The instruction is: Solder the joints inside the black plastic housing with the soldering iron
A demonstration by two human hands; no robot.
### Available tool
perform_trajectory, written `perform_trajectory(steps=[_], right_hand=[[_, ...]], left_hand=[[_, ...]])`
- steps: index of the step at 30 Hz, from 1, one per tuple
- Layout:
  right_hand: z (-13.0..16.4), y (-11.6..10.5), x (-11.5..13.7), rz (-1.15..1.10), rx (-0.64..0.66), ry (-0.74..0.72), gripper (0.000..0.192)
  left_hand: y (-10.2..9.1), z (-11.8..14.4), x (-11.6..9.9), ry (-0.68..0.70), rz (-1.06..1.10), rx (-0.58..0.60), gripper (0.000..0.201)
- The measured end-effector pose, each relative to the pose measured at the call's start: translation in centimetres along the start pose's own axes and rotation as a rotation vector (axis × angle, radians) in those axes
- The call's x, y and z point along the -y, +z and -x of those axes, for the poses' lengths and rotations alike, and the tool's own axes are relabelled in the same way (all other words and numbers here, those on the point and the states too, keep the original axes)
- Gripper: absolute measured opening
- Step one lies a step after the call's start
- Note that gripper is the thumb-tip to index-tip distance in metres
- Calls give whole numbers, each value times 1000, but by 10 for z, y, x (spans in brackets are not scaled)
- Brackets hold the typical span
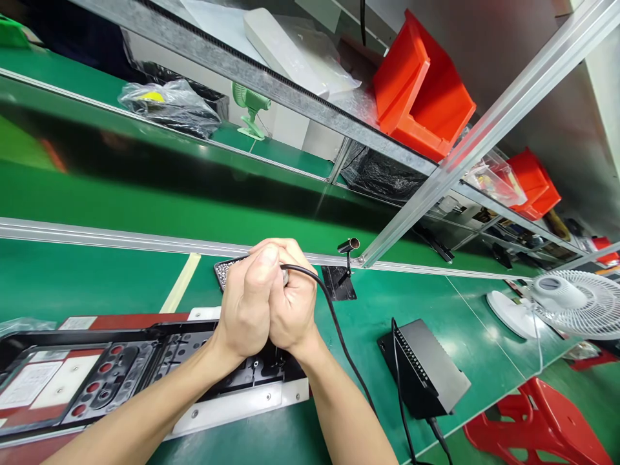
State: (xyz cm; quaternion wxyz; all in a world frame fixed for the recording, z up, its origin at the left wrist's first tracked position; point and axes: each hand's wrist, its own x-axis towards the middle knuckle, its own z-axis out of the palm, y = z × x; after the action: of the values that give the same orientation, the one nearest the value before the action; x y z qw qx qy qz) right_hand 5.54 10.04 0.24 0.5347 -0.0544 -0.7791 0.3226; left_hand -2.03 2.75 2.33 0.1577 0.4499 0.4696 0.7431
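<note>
My left hand [246,298] and my right hand [294,302] are closed together, knuckle to knuckle, around an upright corded tool that looks like an electric screwdriver [285,278]. Most of its body is hidden by my fingers; a black cable [334,313] curves out of the top and down to the right. Beneath my hands lies a long black plastic housing [155,361] with ribs and holes, set in a fixture with white edge plates [271,397]. Where the tool's tip meets the housing is hidden. Behind my hands, partly covered, is a tray of small metal parts [223,272].
Right of the fixture stands a black box [431,368] with cables. A small black stand with a metal tube [349,245] is near the bench's back rail. Further right are a white fan [557,297] and a red stool [547,420]. An orange bin [411,97] sits on the overhead shelf.
</note>
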Motion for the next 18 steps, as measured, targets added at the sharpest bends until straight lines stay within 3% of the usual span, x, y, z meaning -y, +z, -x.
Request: perform_trajectory(steps=[4, 11, 18], right_hand=[[-1, 1, 0, -5, -46, -39, 41], [0, 1, -4, -1, -8, 8, 46], [2, 3, -5, 26, -34, -5, 49]], left_hand=[[0, -1, 2, 22, -12, -2, 59], [0, 0, 7, 1, -25, -7, 49], [2, -3, 1, 32, -18, 19, 53]])
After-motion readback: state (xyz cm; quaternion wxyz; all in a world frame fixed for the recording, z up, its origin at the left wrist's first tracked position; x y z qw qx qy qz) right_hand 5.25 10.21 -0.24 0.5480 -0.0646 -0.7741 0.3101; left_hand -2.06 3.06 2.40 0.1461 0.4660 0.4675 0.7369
